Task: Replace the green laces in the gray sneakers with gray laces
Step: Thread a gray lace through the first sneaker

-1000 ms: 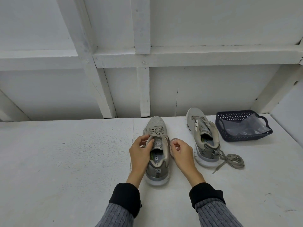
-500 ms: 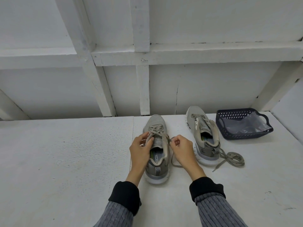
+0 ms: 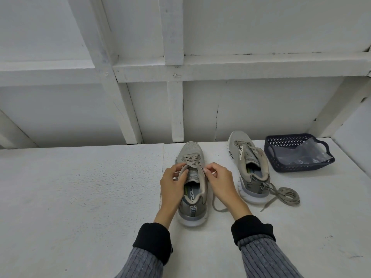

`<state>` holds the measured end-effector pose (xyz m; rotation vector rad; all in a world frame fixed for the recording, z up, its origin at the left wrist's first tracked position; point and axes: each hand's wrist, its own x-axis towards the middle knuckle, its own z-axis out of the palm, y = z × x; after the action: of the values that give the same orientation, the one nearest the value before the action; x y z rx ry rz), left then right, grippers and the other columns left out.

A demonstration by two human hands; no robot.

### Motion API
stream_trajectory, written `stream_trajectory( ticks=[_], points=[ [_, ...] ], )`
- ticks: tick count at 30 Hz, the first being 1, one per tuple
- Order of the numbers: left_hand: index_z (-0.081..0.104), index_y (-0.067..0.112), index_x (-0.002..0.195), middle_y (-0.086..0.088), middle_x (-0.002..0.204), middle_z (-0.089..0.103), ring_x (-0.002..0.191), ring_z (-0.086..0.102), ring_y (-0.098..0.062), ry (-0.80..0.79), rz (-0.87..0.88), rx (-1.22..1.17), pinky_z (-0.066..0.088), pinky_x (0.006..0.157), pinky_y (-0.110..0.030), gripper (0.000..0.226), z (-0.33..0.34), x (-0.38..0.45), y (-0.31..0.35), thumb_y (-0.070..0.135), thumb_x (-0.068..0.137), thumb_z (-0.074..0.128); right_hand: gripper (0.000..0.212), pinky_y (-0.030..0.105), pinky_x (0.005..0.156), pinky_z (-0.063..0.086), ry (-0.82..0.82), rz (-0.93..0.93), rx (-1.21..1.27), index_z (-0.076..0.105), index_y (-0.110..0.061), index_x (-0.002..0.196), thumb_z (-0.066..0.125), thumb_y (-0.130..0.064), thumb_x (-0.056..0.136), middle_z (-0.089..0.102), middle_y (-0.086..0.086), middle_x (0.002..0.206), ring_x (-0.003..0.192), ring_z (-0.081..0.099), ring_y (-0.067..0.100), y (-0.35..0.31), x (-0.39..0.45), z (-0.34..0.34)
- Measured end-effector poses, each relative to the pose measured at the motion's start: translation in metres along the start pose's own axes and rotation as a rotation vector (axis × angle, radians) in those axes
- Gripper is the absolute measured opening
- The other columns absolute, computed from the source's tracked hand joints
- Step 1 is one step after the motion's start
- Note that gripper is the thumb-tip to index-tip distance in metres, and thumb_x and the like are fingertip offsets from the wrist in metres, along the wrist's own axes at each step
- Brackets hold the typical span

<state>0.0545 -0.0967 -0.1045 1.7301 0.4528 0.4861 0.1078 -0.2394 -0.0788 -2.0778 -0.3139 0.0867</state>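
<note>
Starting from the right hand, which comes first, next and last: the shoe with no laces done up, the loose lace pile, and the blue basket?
From the right hand in the head view:
1. The unlaced shoe, just to its right.
2. The loose lace pile, farther right, beside that shoe's heel.
3. The blue basket, farthest, back right by the wall.

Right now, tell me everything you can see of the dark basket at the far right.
The basket is dark navy, apparently plastic, with perforated lattice walls and a cut-out handle at its right end. It sits upright on the white table, at the back right near the wall, apart from the right sneaker. A crumpled clear plastic bag lies inside. No hand touches it.
</note>
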Motion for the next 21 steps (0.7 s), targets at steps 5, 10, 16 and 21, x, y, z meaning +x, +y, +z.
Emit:
stream_trajectory(
  ticks=[5,10,16,21],
  points=[
    [0.070,0.033,0.098,0.015,0.101,0.069,0.092,0.063,0.000,0.018,0.019,0.003,0.050,0.076,-0.014,0.016,0.002,-0.003,0.003,0.018,0.091,0.068,0.018,0.008,0.059,0.039,0.114,0.047,-0.057,0.067,-0.010,0.076,0.059,-0.009,0.092,0.062,-0.001,0.067,0.065,0.053,0.007,0.015,-0.004,0.003],
    [0.073,0.026,0.096,0.014,0.094,0.072,0.090,0.066,-0.002,0.057,-0.009,-0.031,0.056,0.078,-0.024,0.009,0.000,-0.004,0.001,0.021,0.090,0.070,0.017,0.018,0.059,0.044,0.097,0.145,-0.016,0.070,-0.014,0.078,0.060,-0.016,0.092,0.066,0.000,0.070,0.070,0.061,0.016,0.018,-0.006,0.009],
    [0.075,0.028,0.093,0.016,0.089,0.073,0.087,0.068,-0.002,0.084,-0.049,-0.065,0.055,0.074,-0.019,0.007,0.001,-0.005,0.003,0.025,0.088,0.072,0.024,0.029,0.086,0.047,0.186,0.142,-0.165,0.067,-0.003,0.112,0.049,-0.006,0.097,0.070,0.015,0.105,0.100,0.064,0.028,0.036,0.003,-0.011],
    [0.075,0.027,0.094,0.015,0.090,0.073,0.087,0.068,-0.003,0.080,-0.062,-0.065,0.054,0.071,-0.015,0.007,0.000,-0.005,0.005,0.025,0.088,0.072,0.025,0.037,0.083,0.047,-0.004,0.133,-0.591,0.059,0.002,0.114,0.050,-0.016,0.099,0.054,0.017,0.120,0.100,0.058,0.032,0.046,0.016,-0.006]
  ],
)
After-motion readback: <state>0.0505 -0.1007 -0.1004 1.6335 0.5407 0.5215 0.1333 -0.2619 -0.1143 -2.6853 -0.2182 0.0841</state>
